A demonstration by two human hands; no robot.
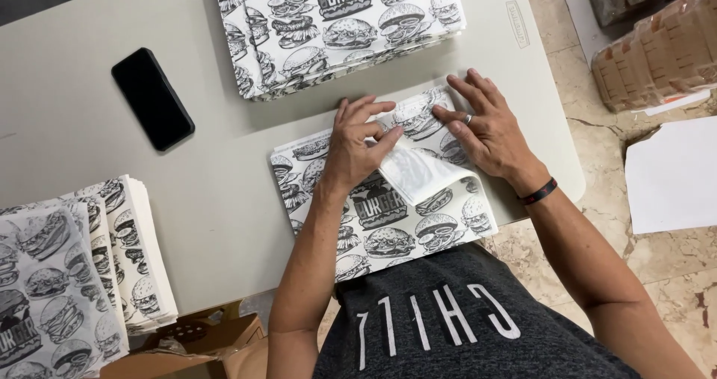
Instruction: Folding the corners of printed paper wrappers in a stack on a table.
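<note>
Under our hands lies a printed paper sheet (388, 215), white with black burger drawings, near the table's front edge. Its upper right corner is folded over, showing the plain white underside; our left hand (357, 146) and right hand (485, 129) press flat on the fold. At the far edge we see a stack of flat sheets (336, 20) in the same print. At the left edge sits a pile of folded pieces (75, 267) with the same pattern. A black phone (152, 98) lies face up, its screen dark. On the floor to the right stand clear-wrapped bundles of brown cartons (657, 50).
</note>
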